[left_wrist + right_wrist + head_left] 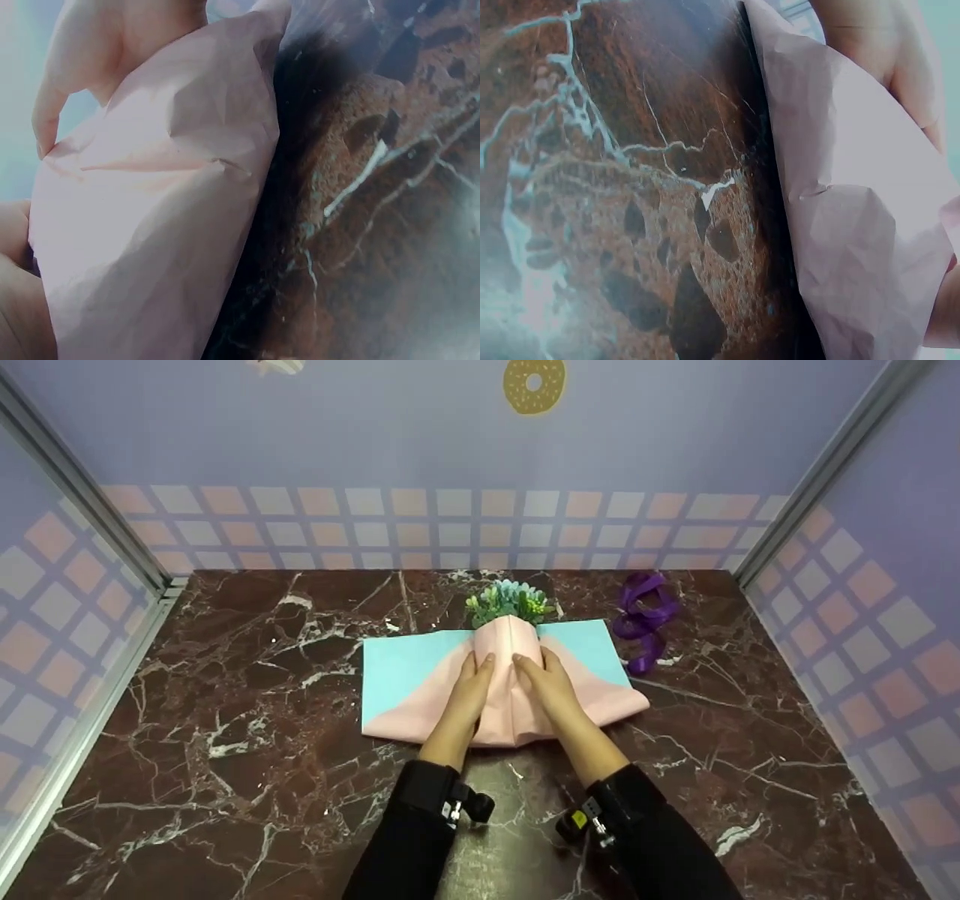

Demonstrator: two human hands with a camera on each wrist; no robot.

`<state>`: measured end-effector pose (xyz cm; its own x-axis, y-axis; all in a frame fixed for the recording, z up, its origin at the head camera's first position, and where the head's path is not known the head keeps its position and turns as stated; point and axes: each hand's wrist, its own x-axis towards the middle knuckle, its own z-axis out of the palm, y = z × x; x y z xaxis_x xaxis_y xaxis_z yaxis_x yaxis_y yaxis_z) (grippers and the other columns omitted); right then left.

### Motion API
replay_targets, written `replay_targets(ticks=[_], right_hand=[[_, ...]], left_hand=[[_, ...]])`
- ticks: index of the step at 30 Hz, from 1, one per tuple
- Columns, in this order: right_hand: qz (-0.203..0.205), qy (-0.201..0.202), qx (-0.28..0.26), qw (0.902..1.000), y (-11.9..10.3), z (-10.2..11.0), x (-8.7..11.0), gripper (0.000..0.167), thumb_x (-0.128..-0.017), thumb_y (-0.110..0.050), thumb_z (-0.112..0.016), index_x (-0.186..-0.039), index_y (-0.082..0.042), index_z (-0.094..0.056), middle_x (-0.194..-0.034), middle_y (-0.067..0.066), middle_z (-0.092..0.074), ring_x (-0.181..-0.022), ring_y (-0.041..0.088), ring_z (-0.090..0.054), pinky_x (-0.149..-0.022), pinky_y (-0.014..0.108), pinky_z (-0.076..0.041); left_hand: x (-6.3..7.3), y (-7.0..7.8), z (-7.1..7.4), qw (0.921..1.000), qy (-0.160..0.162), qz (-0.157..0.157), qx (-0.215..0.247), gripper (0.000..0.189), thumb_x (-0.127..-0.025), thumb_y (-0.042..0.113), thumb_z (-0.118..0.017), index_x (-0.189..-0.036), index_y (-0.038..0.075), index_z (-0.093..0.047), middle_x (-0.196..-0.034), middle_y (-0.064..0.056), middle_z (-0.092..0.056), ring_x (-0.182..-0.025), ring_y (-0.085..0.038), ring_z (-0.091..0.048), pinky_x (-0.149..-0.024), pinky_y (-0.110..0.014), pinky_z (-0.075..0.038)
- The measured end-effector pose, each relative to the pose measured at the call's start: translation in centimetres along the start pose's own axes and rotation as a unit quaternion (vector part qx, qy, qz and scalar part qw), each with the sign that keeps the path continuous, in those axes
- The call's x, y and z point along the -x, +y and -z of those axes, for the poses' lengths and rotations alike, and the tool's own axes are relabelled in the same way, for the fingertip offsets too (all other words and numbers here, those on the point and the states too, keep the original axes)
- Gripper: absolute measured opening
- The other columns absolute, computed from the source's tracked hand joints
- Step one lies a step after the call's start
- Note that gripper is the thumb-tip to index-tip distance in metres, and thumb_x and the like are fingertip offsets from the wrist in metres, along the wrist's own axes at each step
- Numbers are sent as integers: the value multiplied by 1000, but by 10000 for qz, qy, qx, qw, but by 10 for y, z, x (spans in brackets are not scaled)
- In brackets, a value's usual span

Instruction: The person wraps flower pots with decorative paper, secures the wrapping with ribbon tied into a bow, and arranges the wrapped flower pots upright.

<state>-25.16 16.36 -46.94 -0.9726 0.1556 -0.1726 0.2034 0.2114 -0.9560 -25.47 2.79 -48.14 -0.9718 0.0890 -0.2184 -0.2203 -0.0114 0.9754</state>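
Observation:
A bunch of artificial flowers (pixel 510 600), pale blue and yellow-green, lies with its heads out past the far edge of the wrapping paper (pixel 405 716). This sheet is light blue on one face and pink on the other. Its near part is folded up over the stems, which are hidden. My left hand (pixel 471 690) grips the pink fold from the left, thumb on top. From the right, my right hand (pixel 551 686) holds the same fold, thumb likewise on top. Creased pink paper (pixel 165 187) fills much of the left wrist view, and the pink paper (pixel 855 195) appears in the right wrist view too.
A curled purple ribbon (pixel 646 619) lies on the dark marbled tabletop (pixel 247 750), just right of the paper's far right corner. Patterned panels (pixel 450 450) stand at the back and both sides of the table.

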Motion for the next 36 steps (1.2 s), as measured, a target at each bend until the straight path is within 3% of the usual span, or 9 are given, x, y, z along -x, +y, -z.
replay_targets(ticks=[11,17,22,27,36], right_hand=[[268,-97,-40,9996,0,-5,0,69,-89,-28,-62,-145,3,-36,-144,21,-43,-127,30,-45,-107,41,-37],[289,-197,-197,9992,1,-6,-1,68,-86,-23,-61,-145,1,-36,-144,18,-43,-126,28,-44,-106,41,-37],[388,-283,8,9988,0,-7,-1,70,-85,-23,-60,-146,1,-35,-144,18,-43,-128,28,-43,-107,40,-36],[409,-175,238,9987,-2,-10,1,70,-86,-25,-60,-146,0,-35,-145,19,-43,-129,29,-43,-108,41,-35],[371,56,87,9993,-3,-18,9,72,-87,-25,-62,-146,2,-32,-147,21,-39,-129,31,-42,-107,42,-36]], left_hand=[[8,-4,8,9993,291,119,-188,67,-102,39,-45,-155,9,-18,-155,-18,-29,-137,-33,-35,-111,-45,-31],[14,-9,11,9991,397,-58,-135,69,-100,38,-51,-154,9,-21,-155,-18,-29,-137,-33,-35,-113,-44,-28],[15,-16,11,9987,482,-181,13,68,-100,36,-51,-153,7,-21,-154,-20,-29,-135,-34,-36,-113,-44,-29],[11,-20,16,9993,277,-200,-119,68,-101,40,-48,-154,7,-19,-156,-18,-27,-138,-33,-32,-114,-44,-26],[1,-22,29,9971,-142,-308,-685,67,-103,43,-42,-154,6,-21,-156,-19,-26,-141,-35,-28,-115,-47,-23]])
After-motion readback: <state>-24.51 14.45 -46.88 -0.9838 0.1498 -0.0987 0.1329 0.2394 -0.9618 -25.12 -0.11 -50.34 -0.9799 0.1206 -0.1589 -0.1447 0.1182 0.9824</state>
